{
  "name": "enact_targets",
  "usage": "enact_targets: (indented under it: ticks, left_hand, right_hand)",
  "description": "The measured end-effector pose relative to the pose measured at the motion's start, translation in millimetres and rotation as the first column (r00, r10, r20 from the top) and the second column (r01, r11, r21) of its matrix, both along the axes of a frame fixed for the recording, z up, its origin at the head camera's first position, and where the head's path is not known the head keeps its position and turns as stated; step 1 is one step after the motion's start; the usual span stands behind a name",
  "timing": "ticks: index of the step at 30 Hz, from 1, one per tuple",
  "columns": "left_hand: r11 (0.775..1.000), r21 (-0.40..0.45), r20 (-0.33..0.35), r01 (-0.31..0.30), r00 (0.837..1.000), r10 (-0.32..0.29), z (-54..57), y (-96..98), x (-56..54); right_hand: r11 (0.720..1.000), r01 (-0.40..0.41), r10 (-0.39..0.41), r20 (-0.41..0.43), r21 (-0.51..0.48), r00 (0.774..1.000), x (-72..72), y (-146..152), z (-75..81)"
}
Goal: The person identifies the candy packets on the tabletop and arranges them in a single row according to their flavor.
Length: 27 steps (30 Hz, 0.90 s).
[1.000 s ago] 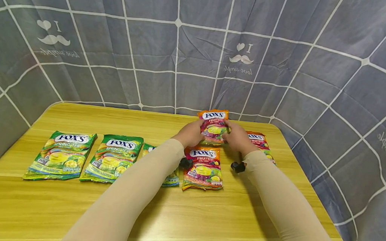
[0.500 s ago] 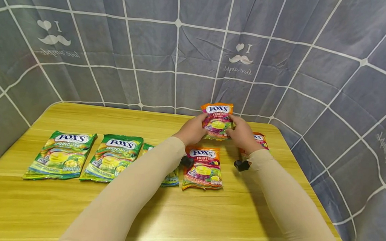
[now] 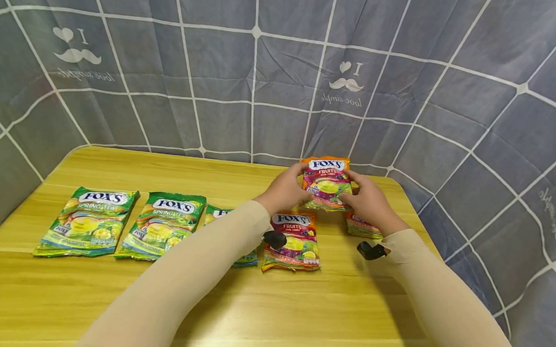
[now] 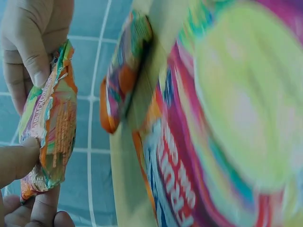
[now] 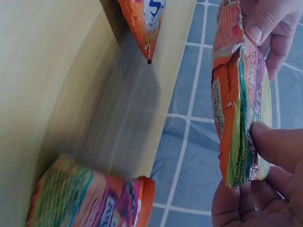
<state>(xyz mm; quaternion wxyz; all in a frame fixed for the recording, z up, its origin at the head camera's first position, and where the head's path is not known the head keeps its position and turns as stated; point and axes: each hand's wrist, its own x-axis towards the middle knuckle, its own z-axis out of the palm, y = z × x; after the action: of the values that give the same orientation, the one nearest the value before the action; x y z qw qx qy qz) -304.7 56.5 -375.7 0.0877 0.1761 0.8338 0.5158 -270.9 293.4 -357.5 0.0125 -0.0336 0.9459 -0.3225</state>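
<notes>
The left hand (image 3: 284, 189) and right hand (image 3: 372, 204) pinch an orange-topped candy bag (image 3: 327, 186) by opposite sides, seemingly clear of the table (image 3: 305, 323).

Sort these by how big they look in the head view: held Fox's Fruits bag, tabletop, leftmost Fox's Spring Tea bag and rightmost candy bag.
Tabletop
Leftmost Fox's Spring Tea bag
Held Fox's Fruits bag
Rightmost candy bag, visible part only; partly hidden, full size unsure
</notes>
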Motion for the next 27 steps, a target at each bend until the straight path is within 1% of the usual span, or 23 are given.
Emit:
enact_targets:
  ticks: [4,7,9,11,16,19,22,25,27]
  left_hand:
    - [0.998,0.041,0.03,0.054,0.998,-0.056,1.2,5.8,9.2]
    - [0.995,0.048,0.066,0.093,0.993,-0.096,1.8,10.9,18.2]
    - [0.995,0.02,0.082,0.103,0.991,-0.104,2.3,14.5,25.1]
    - [0.994,-0.024,0.083,0.109,0.991,-0.106,1.7,18.4,31.1]
    - [0.983,-0.125,0.054,0.138,0.99,-0.132,-1.8,27.2,44.6]
    - [0.971,-0.176,0.051,0.161,0.987,-0.154,-3.5,31.0,53.0]
    - [0.955,-0.234,0.046,0.183,0.983,-0.178,-5.5,34.3,60.4]
    - [0.929,-0.304,0.029,0.21,0.977,-0.212,-8.4,37.4,65.9]
    - [0.902,-0.367,0.014,0.226,0.971,-0.237,-10.6,39.2,69.0]
  right_hand:
    - [1.0,-0.021,0.021,0.018,-0.017,1.0,16.8,11,4.0]
    - [0.997,-0.051,0.054,0.05,-0.063,0.997,29.0,20,7.3]
    - [0.994,-0.068,0.074,0.066,-0.086,0.995,36.1,25,8.9]
    - [0.992,-0.081,0.089,0.084,-0.092,0.993,42.3,30,10.2]
    - [0.994,-0.108,0.111,0.1,-0.032,0.989,54.4,39,9.8]
    - [0.993,-0.118,0.118,0.125,-0.005,0.985,59.6,45,7.8]
    - [0.991,-0.125,0.116,0.158,0.045,0.981,64.0,50,5.5]
    - [0.987,-0.139,0.12,0.191,0.086,0.974,67.7,53,3.3]
    - [0.984,-0.156,0.135,0.215,0.083,0.967,70.3,55,1.8]
